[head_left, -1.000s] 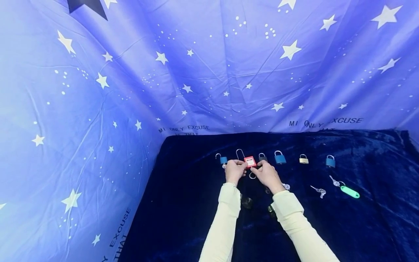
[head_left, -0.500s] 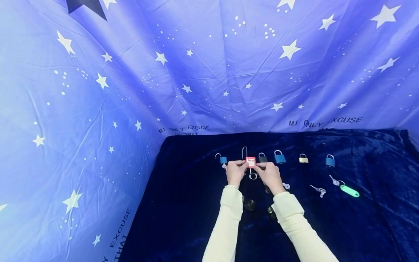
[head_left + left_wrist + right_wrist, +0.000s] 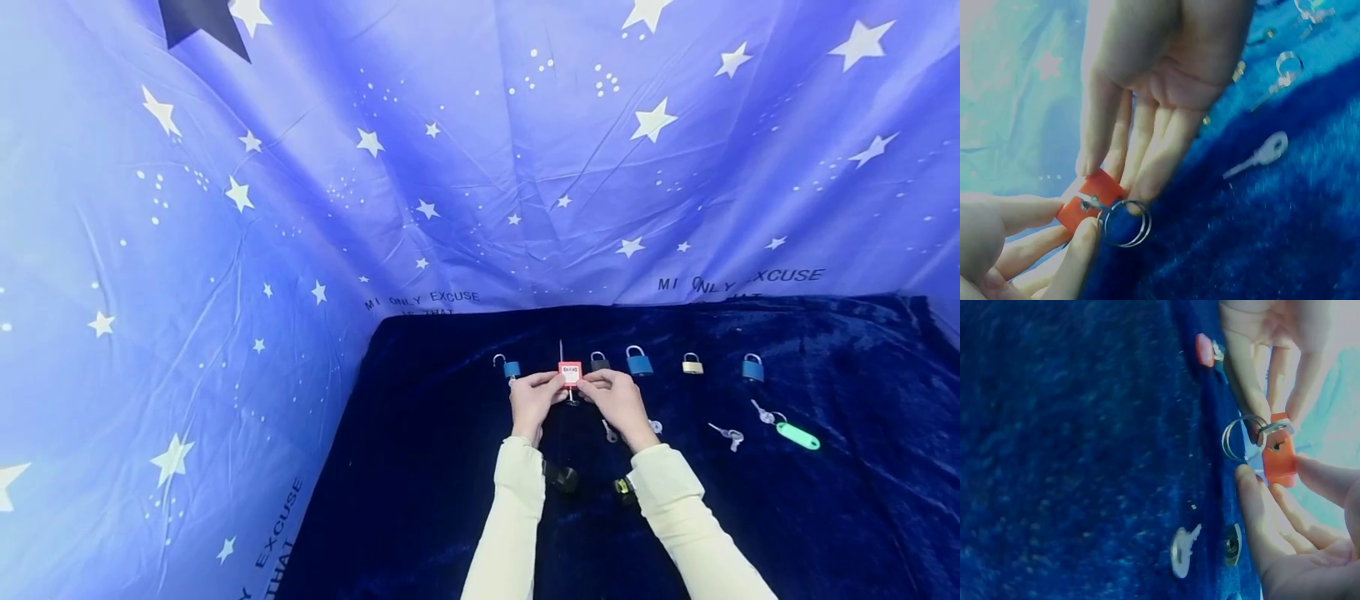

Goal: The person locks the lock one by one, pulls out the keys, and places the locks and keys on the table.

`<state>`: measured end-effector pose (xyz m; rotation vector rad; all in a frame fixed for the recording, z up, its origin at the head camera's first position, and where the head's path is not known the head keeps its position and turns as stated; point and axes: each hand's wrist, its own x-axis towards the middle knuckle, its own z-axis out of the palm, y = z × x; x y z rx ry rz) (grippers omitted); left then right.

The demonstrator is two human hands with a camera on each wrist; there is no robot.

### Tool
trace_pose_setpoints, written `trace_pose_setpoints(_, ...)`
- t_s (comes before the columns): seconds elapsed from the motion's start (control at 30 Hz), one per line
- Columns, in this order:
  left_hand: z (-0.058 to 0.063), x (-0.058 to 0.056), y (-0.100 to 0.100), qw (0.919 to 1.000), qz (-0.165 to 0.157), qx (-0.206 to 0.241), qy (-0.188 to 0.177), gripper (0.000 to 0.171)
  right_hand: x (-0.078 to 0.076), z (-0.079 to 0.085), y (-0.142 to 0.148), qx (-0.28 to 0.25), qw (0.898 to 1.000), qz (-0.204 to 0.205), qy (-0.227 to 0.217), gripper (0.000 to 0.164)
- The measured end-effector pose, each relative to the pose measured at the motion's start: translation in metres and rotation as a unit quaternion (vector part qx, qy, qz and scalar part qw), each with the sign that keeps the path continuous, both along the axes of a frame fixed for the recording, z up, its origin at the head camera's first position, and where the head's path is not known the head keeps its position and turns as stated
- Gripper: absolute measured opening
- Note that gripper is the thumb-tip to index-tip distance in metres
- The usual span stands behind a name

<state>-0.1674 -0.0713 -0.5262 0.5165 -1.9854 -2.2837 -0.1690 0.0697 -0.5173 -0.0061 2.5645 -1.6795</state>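
Both hands hold a small red padlock [image 3: 570,374] with a white label, close over the dark cloth. My left hand [image 3: 532,402] pinches its left side between thumb and fingers; my right hand [image 3: 619,405] pinches the right side. Its long thin shackle [image 3: 561,351] stands up from the left side of the body, seen edge-on in the head view. On the padlock's underside, in the left wrist view, a key [image 3: 1089,202] sits at the keyhole, with a split ring [image 3: 1125,224] hanging from it. The right wrist view shows the same key [image 3: 1277,427] near the keyhole.
A blue padlock [image 3: 512,368] with its shackle out lies left. Rightward stand a dark padlock [image 3: 599,362], a blue padlock [image 3: 639,362], a brass padlock [image 3: 692,364] and another blue padlock [image 3: 752,368]. Loose keys [image 3: 727,436] and a green key tag [image 3: 797,436] lie nearer.
The red padlock has straightened from a tilt, and its shackle has turned from a wide loop to edge-on. The key ring below it now shows edge-on too. Both hands keep their pinch.
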Motion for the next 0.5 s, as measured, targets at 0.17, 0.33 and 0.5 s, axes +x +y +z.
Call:
trace_pose_setpoints(0.17,0.000,0.003,-0.001,0.9991,-0.031,0.027,0.011,0.020,0.002,0.005,-0.001,-0.107,0.993,0.007,-0.046,0.038)
trace_pose_setpoints(0.33,-0.001,0.004,-0.004,0.9976,-0.065,0.020,0.014,0.021,0.005,0.007,0.000,-0.168,0.984,-0.001,-0.053,0.042)
trace_pose_setpoints(0.5,0.005,0.003,-0.011,0.9987,-0.049,-0.008,0.012,0.024,0.010,0.004,0.001,-0.193,0.979,-0.003,-0.060,0.042)
